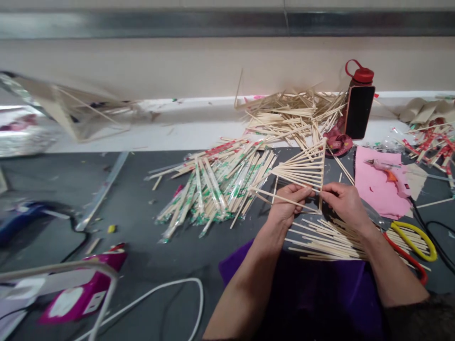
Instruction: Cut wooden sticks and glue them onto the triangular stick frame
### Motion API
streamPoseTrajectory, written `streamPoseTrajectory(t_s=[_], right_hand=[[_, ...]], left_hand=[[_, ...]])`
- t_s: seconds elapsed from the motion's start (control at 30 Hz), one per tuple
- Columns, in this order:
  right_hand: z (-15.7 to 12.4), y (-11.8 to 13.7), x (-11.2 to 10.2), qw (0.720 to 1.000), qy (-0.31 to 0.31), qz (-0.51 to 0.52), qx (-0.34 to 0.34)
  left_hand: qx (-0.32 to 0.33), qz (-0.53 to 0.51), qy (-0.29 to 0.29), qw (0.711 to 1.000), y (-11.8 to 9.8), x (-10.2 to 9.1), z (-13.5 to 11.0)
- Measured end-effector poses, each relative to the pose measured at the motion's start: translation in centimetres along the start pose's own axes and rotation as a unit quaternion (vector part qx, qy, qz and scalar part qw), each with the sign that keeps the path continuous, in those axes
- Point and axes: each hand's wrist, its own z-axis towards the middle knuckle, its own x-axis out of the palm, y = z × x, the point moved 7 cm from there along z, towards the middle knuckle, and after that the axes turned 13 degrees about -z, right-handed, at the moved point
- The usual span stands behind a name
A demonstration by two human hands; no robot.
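Both my hands are on a flat frame of wooden chopsticks [300, 166], whose sticks fan out from the left to an upright stick on the right. My left hand [287, 201] pinches the lower part of the frame, with a stick running across its fingers. At the lower right corner, the fingertips of my right hand [339, 199] close on the frame beside the upright stick. Loose bare chopsticks [327, 241] lie under and in front of my hands. To the left is a heap of wrapped chopsticks [216, 189] in clear and green sleeves.
A pink glue gun [391, 177] rests on a pink cloth [369, 161] at right, near scissors [414, 237] with yellow and red handles. Behind stand a phone [359, 112], a red-capped bottle [363, 75] and a chopstick pile [291, 116]. A white cable [177, 282] curves at lower left.
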Motion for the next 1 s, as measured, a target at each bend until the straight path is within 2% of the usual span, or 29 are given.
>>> streamPoseTrajectory(t_s=[0.47, 0.67, 0.83, 0.93, 1.0], right_hand=[[-0.1, 0.3, 0.2, 1.000, 0.013, 0.014, 0.006], [-0.1, -0.1, 0.4, 1.000, 0.011, 0.008, 0.010], [-0.2, 0.6, 0.9, 1.000, 0.018, 0.012, -0.014], [-0.3, 0.7, 1.0, 1.000, 0.014, 0.017, -0.015], [-0.3, 0.6, 0.9, 1.000, 0.014, 0.018, -0.013]], left_hand=[[0.000, 0.011, -0.005, 1.000, 0.1, -0.5, -0.3], [0.011, 0.018, -0.038, 0.999, -0.4, -1.8, -2.7], [0.006, 0.096, -0.062, 0.993, 0.5, -3.4, -4.7], [0.037, 0.169, -0.052, 0.984, 0.6, -3.9, -5.1], [0.079, 0.252, -0.040, 0.964, -0.2, -4.0, -6.1]])
